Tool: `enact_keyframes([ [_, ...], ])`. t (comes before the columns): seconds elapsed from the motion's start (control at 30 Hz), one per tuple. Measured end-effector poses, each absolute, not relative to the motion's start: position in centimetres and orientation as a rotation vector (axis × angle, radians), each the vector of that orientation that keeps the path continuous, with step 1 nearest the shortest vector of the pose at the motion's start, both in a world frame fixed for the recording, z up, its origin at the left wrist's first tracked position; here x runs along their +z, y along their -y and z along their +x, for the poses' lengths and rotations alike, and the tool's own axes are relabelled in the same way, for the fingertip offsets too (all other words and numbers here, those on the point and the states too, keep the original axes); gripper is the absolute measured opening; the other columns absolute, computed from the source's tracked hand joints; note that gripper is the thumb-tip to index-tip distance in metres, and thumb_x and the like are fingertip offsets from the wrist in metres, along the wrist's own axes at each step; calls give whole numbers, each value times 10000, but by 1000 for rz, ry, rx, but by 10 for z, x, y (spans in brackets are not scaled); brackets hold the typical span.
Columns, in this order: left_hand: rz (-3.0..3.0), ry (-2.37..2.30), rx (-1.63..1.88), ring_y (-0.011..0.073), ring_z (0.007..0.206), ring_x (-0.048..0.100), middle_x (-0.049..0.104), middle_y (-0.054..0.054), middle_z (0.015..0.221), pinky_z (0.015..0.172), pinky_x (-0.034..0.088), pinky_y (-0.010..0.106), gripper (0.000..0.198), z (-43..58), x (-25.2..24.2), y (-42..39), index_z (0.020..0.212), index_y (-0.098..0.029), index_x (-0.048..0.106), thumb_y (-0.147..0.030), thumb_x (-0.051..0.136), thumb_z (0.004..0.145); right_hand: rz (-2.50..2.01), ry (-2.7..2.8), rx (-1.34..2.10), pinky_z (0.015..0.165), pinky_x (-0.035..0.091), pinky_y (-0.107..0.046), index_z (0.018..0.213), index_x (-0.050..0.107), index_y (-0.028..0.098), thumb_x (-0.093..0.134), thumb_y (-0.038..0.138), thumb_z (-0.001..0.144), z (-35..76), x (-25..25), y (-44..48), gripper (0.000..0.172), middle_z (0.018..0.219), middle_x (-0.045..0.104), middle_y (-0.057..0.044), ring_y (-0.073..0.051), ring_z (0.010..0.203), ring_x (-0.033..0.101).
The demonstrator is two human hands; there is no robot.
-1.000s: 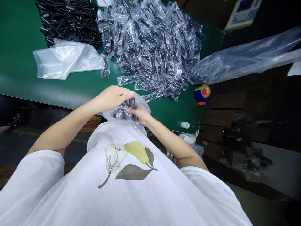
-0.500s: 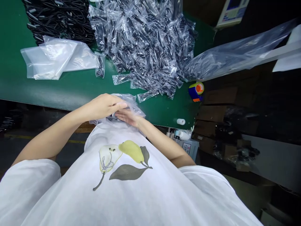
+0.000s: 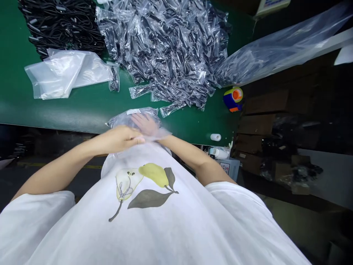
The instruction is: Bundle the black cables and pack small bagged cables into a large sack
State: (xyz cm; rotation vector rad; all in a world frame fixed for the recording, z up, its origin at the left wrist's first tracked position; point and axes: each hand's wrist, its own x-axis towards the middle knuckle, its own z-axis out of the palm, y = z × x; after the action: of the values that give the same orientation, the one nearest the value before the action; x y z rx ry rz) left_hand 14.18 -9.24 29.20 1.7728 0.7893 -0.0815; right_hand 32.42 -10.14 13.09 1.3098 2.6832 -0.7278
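At the table's front edge lies a large clear plastic bag (image 3: 121, 119) with dark contents and a small white label. My left hand (image 3: 125, 139) is closed on the near edge of the bag, thumb pressed against the fingers. Through the film I see my right hand (image 3: 146, 124), which appears to be inside the bag, fingers stretched out and somewhat blurred. What the bag contains is not clear under the shiny film. Just beyond it, small clear packets (image 3: 172, 108) with dark items form the front of a big pile.
Bundled black cables (image 3: 64, 27) are stacked at the back left, with flat clear bags (image 3: 57, 73) before them. A tape dispenser (image 3: 233, 98) and a white roll (image 3: 215, 137) stand at the right. A long plastic sheet (image 3: 275, 51) hangs over the right edge.
The bag has shifted forward onto the table and lies flatter. My right hand has moved forward under the film and its fingers have spread. My left hand has come slightly nearer my body.
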Motion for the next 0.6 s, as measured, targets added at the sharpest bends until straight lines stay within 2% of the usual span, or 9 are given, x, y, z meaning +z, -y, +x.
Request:
enact_keyframes([
  [0.13,1788,-682,-215,214,1017,692,736,63,1216,902,508,285,458,125,268,133,1349,-276,654,-477,495,969,1299,-2681,-680,1279,166,-510,1585,277,82,672,445,921,343,153,125,853,1676,243,-176,-326,1553,245],
  [0.23,2020,-996,-244,253,974,667,692,107,1143,867,533,353,547,95,247,162,1460,-261,547,-494,488,968,1432,-2588,-617,1216,283,-549,1521,411,82,575,525,962,387,180,167,732,1582,416,-236,-353,1466,409],
  [0.3,2212,-1123,-220,303,1046,625,653,152,1178,922,521,437,502,81,233,177,1394,-231,613,-467,474,973,1448,-2537,-626,1071,447,-476,1271,644,82,511,493,1001,424,199,198,510,1249,695,-223,-312,1185,649],
  [0.33,2256,-1134,-213,306,1075,612,643,163,1212,949,513,453,471,78,228,182,1377,-223,624,-416,443,987,1422,-2530,-647,970,498,-417,1099,711,109,503,499,1003,441,208,210,453,1061,746,-177,-274,1020,696],
  [0.4,2264,-1078,-218,289,1088,616,646,161,1244,942,524,429,459,78,221,187,1385,-211,604,-329,410,987,1428,-2568,-649,814,506,-338,862,716,158,484,469,1018,465,225,224,418,795,713,-89,-203,782,671],
  [0.43,2248,-1050,-219,277,1074,629,662,150,1226,915,538,404,459,82,219,186,1381,-207,600,-305,402,979,1499,-2603,-611,796,495,-327,841,711,170,475,443,1027,470,231,226,406,752,687,-70,-187,745,647],
  [0.47,2235,-1042,-203,269,1046,648,684,138,1180,884,550,386,447,85,218,183,1344,-199,620,-300,394,972,1609,-2641,-546,827,489,-335,888,719,173,473,430,1030,471,234,223,382,770,683,-69,-188,769,642],
  [0.53,2227,-1081,-103,265,997,685,723,121,1080,861,564,376,404,93,220,170,1162,-189,697,-322,374,957,1825,-2697,-418,986,454,-419,1127,703,165,525,504,992,460,235,212,406,972,710,-123,-241,982,648],
  [0.6,2211,-1162,29,259,975,711,751,100,1019,886,569,370,379,99,226,150,961,-209,718,-344,365,941,1834,-2729,-466,1123,351,-538,1386,563,145,608,644,891,438,225,197,703,1280,641,-200,-332,1260,547],
])
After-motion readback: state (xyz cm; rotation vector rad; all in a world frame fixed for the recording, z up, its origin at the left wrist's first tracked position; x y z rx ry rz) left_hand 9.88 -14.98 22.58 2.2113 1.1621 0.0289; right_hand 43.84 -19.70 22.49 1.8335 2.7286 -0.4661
